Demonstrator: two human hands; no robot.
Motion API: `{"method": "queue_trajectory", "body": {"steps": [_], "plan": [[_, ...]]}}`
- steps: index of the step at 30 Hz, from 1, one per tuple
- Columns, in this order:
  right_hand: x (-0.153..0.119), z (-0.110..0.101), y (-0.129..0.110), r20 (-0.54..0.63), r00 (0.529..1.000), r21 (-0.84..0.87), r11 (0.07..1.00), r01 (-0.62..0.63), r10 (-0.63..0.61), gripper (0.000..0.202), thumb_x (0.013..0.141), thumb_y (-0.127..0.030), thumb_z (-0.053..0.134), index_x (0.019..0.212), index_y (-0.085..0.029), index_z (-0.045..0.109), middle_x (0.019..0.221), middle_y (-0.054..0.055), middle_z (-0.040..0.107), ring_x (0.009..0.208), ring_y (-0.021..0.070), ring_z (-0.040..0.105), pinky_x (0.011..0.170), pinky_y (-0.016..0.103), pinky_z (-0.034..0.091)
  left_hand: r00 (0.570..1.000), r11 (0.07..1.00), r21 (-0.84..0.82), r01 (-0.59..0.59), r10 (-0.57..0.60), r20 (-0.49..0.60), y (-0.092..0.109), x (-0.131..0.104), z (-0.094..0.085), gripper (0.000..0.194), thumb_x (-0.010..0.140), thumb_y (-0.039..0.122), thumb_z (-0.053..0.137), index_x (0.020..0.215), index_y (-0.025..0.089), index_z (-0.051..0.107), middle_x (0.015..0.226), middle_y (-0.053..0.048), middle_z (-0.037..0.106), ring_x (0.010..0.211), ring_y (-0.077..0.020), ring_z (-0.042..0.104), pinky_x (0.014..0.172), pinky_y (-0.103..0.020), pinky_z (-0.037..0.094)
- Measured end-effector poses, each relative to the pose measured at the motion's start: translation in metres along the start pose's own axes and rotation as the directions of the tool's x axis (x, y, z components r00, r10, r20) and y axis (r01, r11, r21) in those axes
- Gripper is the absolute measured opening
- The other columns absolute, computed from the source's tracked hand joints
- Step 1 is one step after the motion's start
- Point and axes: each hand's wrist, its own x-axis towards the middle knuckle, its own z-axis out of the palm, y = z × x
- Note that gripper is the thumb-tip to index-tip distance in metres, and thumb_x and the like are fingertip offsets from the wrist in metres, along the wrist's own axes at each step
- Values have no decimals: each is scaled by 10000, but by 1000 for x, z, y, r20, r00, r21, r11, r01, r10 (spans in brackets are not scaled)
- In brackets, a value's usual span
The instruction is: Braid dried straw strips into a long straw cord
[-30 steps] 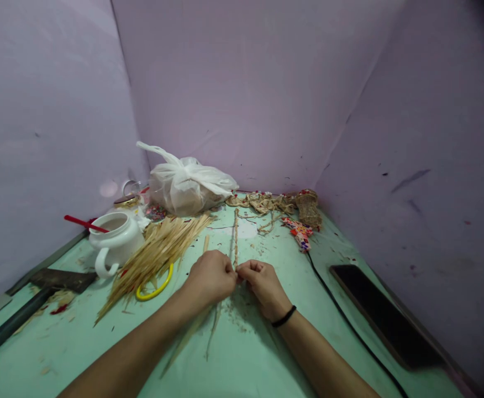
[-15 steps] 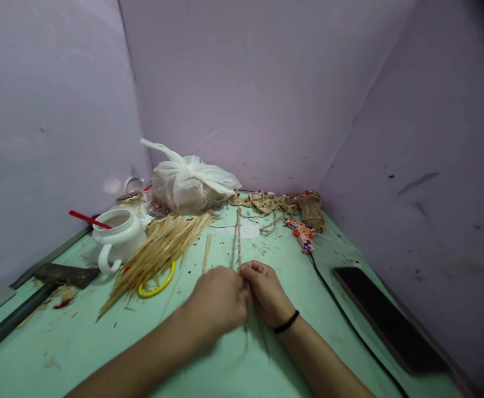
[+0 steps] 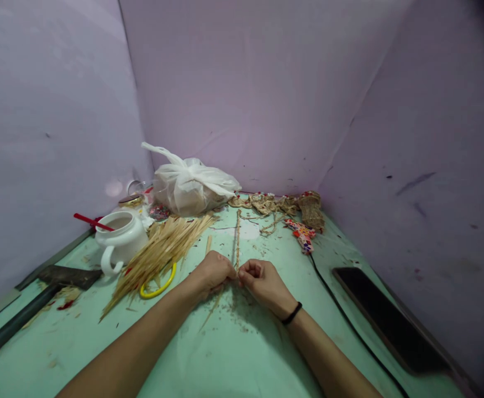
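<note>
Straw-coloured fibre is what you have in both hands: your left hand (image 3: pixel 212 272) and right hand (image 3: pixel 262 281) meet, fingers pinched shut on the near end of a thin braided cord (image 3: pixel 237 237) that runs away from you across the green worktop (image 3: pixel 242 354). Loose strands (image 3: pixel 214 305) trail back from the pinch. This looks like the plaiting step, mid-cross. Judging by the grip, the next move calls for keeping tension while passing one strand over. The straw bundle (image 3: pixel 159 251) lies left of the cord over yellow-handled scissors (image 3: pixel 158 285), the white jug (image 3: pixel 120 240) beyond it.
</note>
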Motion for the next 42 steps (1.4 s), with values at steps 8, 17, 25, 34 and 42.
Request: {"method": "queue_trajectory", "body": {"steps": [8,17,25,34,42], "plan": [[-14,-9,-21,-98,994,-434,901,-10,-37,139,597,-230,524,490,-164,583,467,32,559,453,123,447,431,224,253,996,997,-68,43,-48,-77,5,-4,10,177,491,102,475,383,160,347,308,74,258,292,-27,185,338,-201,96],[-24,1,-25,23,995,-415,904,101,-101,158,610,-208,521,466,-161,565,433,3,506,428,94,388,428,222,214,998,996,-76,-50,52,31,-2,-4,0,106,501,160,509,428,145,433,317,71,285,289,-27,202,335,-200,95],[-11,-8,-27,87,964,358,896,-264,250,156,645,-295,554,646,-146,505,556,-4,524,486,81,467,475,202,367,992,997,-61,-42,49,117,2,-6,-7,121,509,240,526,465,149,460,305,75,314,278,-33,207,327,-198,107],[-5,5,-15,50,957,228,930,-288,285,116,607,-214,550,552,-126,499,396,-66,357,333,19,234,350,190,123,983,978,133,-161,147,110,-5,0,-8,127,517,186,497,420,148,424,334,72,281,339,-34,209,368,-206,134],[-3,6,-7,19,961,273,923,-271,276,163,566,-272,574,549,-121,515,430,-36,428,356,27,266,372,203,133,974,923,361,-135,57,220,3,-9,-38,168,567,262,521,565,109,592,435,8,511,357,-48,286,387,-197,205]]}}
